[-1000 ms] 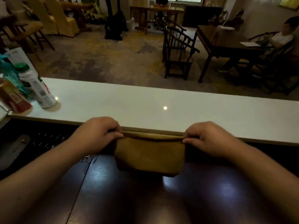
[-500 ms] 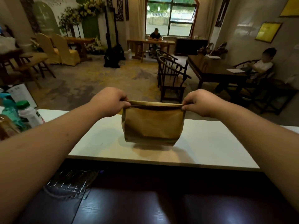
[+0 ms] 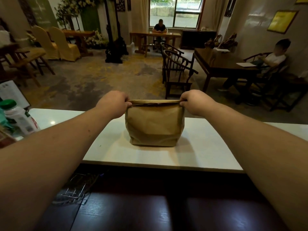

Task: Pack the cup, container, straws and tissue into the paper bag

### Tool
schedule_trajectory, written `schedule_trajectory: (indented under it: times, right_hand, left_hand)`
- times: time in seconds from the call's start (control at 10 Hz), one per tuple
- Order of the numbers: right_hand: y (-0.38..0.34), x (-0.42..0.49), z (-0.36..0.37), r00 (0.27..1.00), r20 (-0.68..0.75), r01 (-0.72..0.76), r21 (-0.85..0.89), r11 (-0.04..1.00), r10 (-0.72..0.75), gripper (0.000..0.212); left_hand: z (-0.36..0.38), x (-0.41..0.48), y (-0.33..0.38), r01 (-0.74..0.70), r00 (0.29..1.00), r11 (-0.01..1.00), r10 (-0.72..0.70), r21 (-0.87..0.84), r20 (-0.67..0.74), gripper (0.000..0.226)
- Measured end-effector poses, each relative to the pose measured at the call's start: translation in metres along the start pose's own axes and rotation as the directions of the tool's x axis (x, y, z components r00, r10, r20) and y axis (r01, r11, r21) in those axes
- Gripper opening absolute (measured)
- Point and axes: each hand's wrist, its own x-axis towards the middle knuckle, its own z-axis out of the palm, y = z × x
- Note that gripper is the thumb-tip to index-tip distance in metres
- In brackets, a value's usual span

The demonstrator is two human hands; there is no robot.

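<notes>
- Reaching over the dark wooden worktop [image 3: 150, 212], I hold both arms out toward the white counter [image 3: 208, 147].
- My left hand [image 3: 113, 104] is closed in a pinch on the left end of the paper bag [image 3: 155, 125]'s folded top; my right hand [image 3: 195, 102] pinches the right end the same way.
- That bag stands upright with its base on the counter, near the middle, well apart from the 2 bottles [image 3: 18, 119] at my far left.
- I cannot see the cup, container, straws or tissue; I judge they are inside.
- To finish well, I should keep the fold level, check the base sits flat, then let go with both hands together so nothing tips.
</notes>
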Motion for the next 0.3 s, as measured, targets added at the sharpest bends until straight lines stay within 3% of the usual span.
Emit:
schedule_trajectory:
  times: [0.1, 0.2, 0.3]
  right_hand:
    - [0.002, 0.005, 0.006, 1.0, -0.003, -0.031, -0.003, 1.0, 0.031, 0.006]
    - [-0.004, 0.004, 0.005, 0.998, -0.003, -0.066, -0.029, 0.997, 0.066, 0.02]
    - [-0.008, -0.003, 0.005, 0.999, -0.038, -0.04, -0.08, 0.996, 0.037, 0.059]
  left_hand:
    - [0.004, 0.004, -0.001, -0.015, 1.0, 0.999, 0.015, 0.038, -0.019, 0.026]
    - [0.001, 0.003, 0.006, -0.003, 1.0, 1.0, 0.003, 0.026, 0.008, 0.036]
    - [0.001, -0.003, 0.012, 0.0, 1.0, 0.996, -0.002, 0.089, 0.015, 0.078]
